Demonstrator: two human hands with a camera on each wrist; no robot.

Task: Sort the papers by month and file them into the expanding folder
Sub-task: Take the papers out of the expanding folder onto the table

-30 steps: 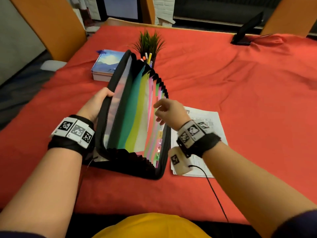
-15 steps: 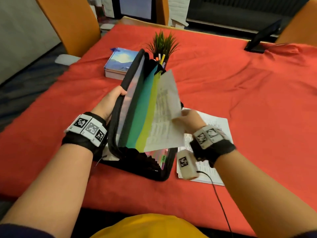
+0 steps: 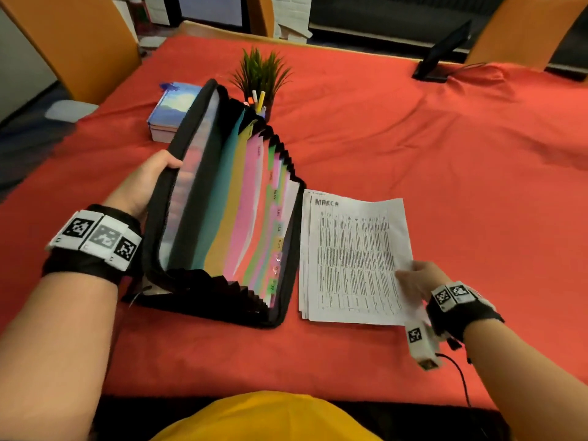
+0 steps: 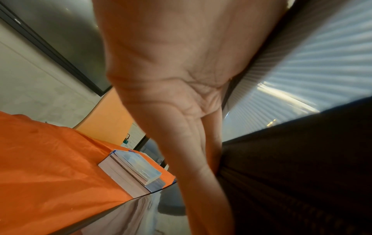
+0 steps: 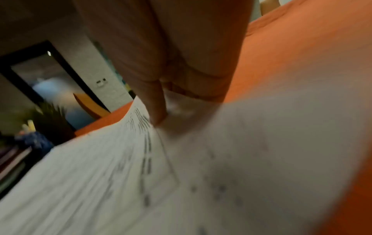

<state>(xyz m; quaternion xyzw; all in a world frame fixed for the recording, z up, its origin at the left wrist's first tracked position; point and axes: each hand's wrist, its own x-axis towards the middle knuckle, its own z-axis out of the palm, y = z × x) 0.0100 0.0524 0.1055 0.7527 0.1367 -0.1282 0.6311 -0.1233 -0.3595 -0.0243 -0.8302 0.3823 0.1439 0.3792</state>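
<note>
A black expanding folder (image 3: 222, 218) stands open on the red tablecloth, its coloured dividers and month tabs fanned out. My left hand (image 3: 143, 183) grips the top edge of its front cover, thumb over the rim; the left wrist view shows the palm (image 4: 181, 79) against that cover (image 4: 302, 63). Just right of the folder lies a stack of printed papers (image 3: 304, 249). Its top sheet (image 3: 350, 256) is headed MARCH. My right hand (image 3: 416, 278) pinches that sheet's right edge, which curls up under the fingers (image 5: 157, 103) in the blurred right wrist view.
A pile of books (image 3: 173, 109) lies behind the folder on the left. A small potted plant with pens (image 3: 261, 78) stands behind it. A dark tablet on a stand (image 3: 442, 55) is at the far right. Orange chairs (image 3: 73, 43) surround the table.
My right hand left the folder's tabs, held a sheet upright beside the dividers, then swung right and down; it now holds the MARCH sheet on the stack. The left hand kept its grip.
</note>
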